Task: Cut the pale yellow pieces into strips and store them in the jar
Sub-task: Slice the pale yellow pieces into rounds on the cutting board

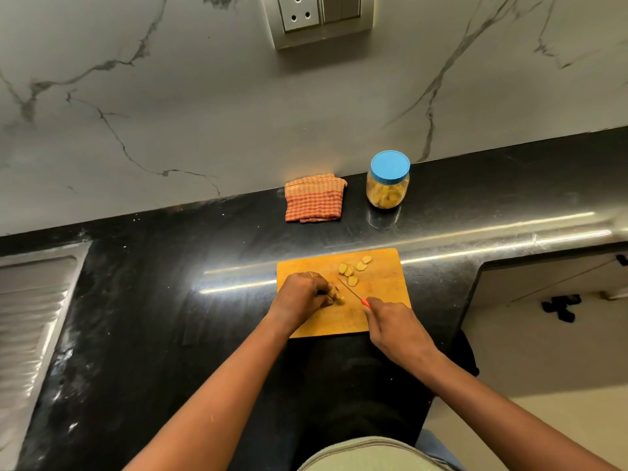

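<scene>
At tabletop point(170, 300) front edge a board point(384, 290) is laid, lidded jar point(387, 185) near back edge. Left grip point(302, 297) is curled on piece point(336, 294); right grip point(394, 324) is clasped round knife point(350, 290), blade slanted just right of piece.

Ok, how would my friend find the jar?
Look along the black counter to where it meets the marble wall. Beyond the wooden cutting board, right of the folded checked cloth, stands the jar. It alone is see-through, with a blue lid and yellow pieces inside.
</scene>
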Demonstrator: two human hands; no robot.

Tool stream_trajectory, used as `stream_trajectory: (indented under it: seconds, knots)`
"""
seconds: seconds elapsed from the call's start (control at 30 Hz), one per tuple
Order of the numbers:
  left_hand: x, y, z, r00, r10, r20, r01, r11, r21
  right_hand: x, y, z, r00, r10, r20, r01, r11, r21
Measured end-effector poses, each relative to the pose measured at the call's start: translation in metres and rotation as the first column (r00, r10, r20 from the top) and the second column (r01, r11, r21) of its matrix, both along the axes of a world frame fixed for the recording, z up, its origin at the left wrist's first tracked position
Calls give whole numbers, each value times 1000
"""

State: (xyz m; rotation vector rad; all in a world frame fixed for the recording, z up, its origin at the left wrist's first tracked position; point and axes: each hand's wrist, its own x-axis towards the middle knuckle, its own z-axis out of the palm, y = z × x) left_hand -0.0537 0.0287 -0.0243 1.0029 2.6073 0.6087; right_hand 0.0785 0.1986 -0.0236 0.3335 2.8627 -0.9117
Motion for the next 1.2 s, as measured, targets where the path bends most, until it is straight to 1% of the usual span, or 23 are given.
stream_trajectory:
  seconds: [0.13,0.3,0.73,0.97,1.07,1.13,1.2]
  knots:
    - [-1,-2,0,999,-39,-38,40,999,22,2,-8,0,1000,26,1,-26,999,-33]
    - [-4,-2,2,992,-106,-75,107,994,17,4,-12,0,999,33,-12,-33,999,-28]
    - [-8,-1,3,988,-133,-72,134,991,0,5,-21,-2,1000,-26,-9,26,999,-39]
    - [-8,2,5,986,-154,-67,151,987,-49,-3,-24,-3,999,-22,33,24,997,-78]
    - [-10,3,6,986,-156,-55,150,985,-90,-8,-25,-5,998,-48,47,54,990,-132]
    - [-10,4,6,987,-154,-52,147,983,-110,-1,-24,-5,995,-60,73,71,984,-164]
    - [-10,5,7,987,-155,-50,148,981,-125,8,-25,-7,994,-56,89,70,985,-160]
